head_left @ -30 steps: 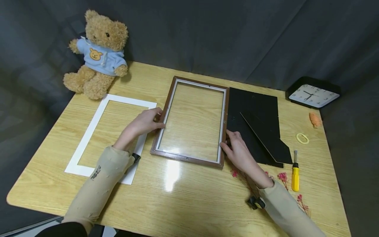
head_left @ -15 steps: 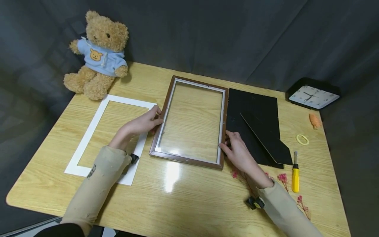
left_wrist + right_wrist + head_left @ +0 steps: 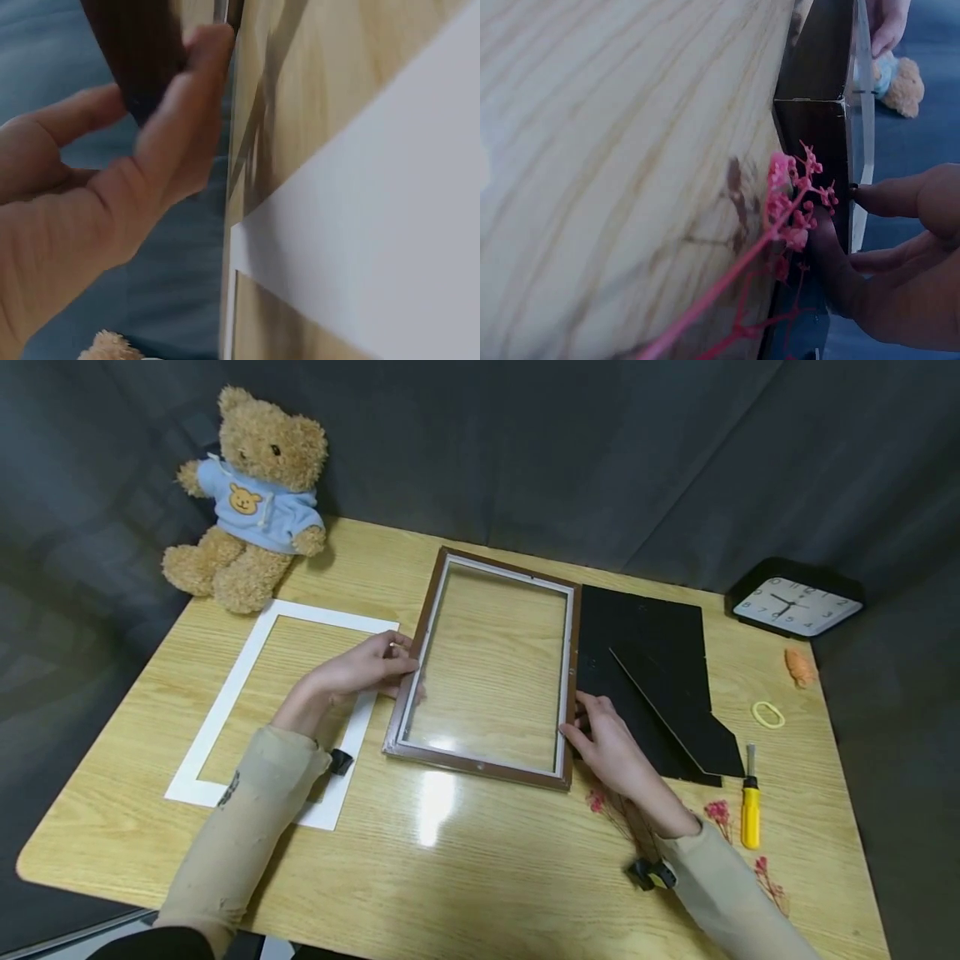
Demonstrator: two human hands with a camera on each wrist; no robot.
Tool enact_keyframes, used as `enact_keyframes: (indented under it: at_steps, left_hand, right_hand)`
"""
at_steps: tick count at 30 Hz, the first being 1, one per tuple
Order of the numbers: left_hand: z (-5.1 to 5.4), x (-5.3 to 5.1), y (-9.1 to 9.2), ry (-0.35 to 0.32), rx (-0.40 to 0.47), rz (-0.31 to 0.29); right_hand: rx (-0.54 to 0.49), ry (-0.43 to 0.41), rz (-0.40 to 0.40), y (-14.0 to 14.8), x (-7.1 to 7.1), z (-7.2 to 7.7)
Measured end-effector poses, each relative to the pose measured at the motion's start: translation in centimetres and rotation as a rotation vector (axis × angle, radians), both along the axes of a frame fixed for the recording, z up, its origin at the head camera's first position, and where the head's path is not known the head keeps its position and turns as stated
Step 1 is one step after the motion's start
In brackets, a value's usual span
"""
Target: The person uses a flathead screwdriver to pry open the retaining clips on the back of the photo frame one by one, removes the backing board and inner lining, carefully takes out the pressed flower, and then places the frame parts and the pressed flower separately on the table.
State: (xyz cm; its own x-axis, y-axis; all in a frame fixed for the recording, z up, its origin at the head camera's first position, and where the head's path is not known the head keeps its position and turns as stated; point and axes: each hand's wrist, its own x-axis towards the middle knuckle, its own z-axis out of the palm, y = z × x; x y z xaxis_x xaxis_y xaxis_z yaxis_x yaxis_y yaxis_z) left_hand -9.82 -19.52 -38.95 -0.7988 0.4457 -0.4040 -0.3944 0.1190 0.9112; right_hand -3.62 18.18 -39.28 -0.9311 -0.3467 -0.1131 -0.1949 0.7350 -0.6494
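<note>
A brown picture frame (image 3: 480, 767) with a pale inner lip and a clear pane lies mid-table in the head view, its left side tilted slightly up. My left hand (image 3: 363, 667) grips the left side, thumb on top; fingertips show through the pane from below. In the left wrist view, the frame's dark edge (image 3: 131, 45) sits between thumb and fingers. At the lower right side, my right hand (image 3: 606, 739) pinches the frame between thumb and fingers. Pink dried flowers (image 3: 791, 202) stand close before that hand in the right wrist view.
Left of the frame lies a white mat (image 3: 210, 727), partly under my left forearm. A black backing board (image 3: 641, 618) with a stand lies right. Beyond are a yellow screwdriver (image 3: 751, 814), a yellow ring (image 3: 768, 715), an orange object (image 3: 800, 667) and a clock (image 3: 795, 602). A teddy bear (image 3: 262, 510) sits back left.
The frame's left side has risen slightly, and my left fingers now show beneath the pane. My left wrist has shifted a little left. The right hand keeps its hold, nearly still.
</note>
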Motion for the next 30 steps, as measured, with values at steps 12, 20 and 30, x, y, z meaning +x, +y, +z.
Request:
enact_keyframes:
  at_steps: [12,20,30]
  left_hand:
    - [-0.71,-0.23,-0.52,-0.067,0.146,0.055]
    - [-0.32,-0.28,-0.54,-0.088,0.216,0.084]
    - [-0.17,-0.45,-0.47,-0.15,0.343,0.083]
  right_hand:
    - [-0.009,-0.002,0.021,-0.01,0.05,-0.24]
    - [-0.025,-0.087,0.009,0.03,0.16,0.21]
    - [-0.024,-0.059,0.005,0.06,0.2,0.06]
